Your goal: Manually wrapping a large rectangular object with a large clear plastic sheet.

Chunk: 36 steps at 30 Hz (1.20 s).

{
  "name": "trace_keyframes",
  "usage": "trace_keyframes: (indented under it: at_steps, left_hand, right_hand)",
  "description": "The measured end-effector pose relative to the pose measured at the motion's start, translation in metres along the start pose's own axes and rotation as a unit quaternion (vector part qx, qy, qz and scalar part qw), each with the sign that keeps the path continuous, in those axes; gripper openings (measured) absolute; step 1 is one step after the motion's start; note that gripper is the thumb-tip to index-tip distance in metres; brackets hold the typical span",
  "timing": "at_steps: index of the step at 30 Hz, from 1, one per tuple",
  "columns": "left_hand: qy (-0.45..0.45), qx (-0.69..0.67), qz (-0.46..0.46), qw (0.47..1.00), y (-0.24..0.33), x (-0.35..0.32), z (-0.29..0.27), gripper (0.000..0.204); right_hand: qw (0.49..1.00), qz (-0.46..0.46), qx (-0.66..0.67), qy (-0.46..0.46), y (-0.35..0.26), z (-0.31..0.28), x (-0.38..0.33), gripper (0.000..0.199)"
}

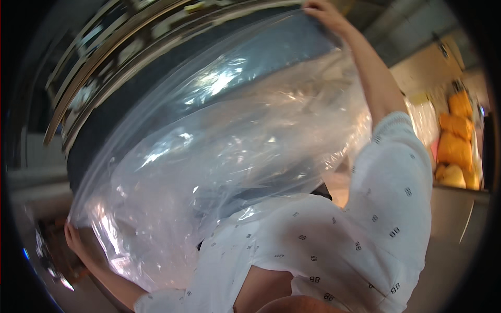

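A large clear plastic sheet or bag [224,141] is spread wide between my two hands, its upper edge pulled taut in a curve. At the far right, my right hand [323,13] is closed on one corner, the arm stretched out. Low on the left, my left hand [74,237] pinches the other end of the same edge. The plastic is creased and shiny and hangs down against my white printed shirt. Through it shows a dark grey flat surface [156,86]. Whether the plastic is a single sheet or a bag, I cannot tell.
Beyond the dark surface, long rails and slats [99,68] of a rack or frame run along the upper left. Orange bundles [455,138] are stacked at the right beside a cardboard box [430,68]. A dark brown object [60,245] stands near my left hand.
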<state>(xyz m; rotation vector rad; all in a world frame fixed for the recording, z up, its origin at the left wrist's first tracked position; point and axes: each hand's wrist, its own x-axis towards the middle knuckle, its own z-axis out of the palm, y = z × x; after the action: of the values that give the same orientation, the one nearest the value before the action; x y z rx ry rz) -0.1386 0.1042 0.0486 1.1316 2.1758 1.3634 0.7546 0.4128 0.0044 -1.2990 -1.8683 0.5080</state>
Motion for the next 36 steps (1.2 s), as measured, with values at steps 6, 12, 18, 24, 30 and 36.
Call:
trace_keyframes:
  at_steps: [6, 12, 18, 24, 30, 36]
  left_hand:
    - [0.097, -0.097, 0.086, 0.987, 0.016, 0.103, 0.012, 0.028]
    - [0.235, 0.15, 0.189, 0.942, -0.016, 0.147, 0.188, 0.024]
    - [0.152, -0.088, 0.078, 0.981, -0.012, 0.161, 0.189, 0.024]
    - [0.132, -0.119, 0.077, 0.981, -0.005, 0.189, 0.199, 0.02]
    - [0.139, -0.097, 0.093, 0.981, -0.023, 0.206, 0.198, 0.02]
    - [0.204, -0.041, 0.079, 0.975, -0.023, 0.215, 0.201, 0.03]
  right_hand:
    - [0.933, 0.006, 0.285, 0.219, -0.019, -0.074, 0.079, 0.029]
    - [0.951, 0.116, -0.147, 0.248, 0.138, -0.038, 0.02, 0.034]
    - [0.977, 0.061, -0.067, 0.193, 0.144, -0.026, 0.056, 0.025]
    - [0.973, 0.076, -0.097, 0.196, 0.14, -0.018, 0.083, 0.024]
    - [0.972, 0.093, -0.098, 0.194, 0.125, -0.008, 0.082, 0.024]
    - [0.939, 0.044, -0.221, 0.26, 0.122, -0.013, 0.081, 0.032]
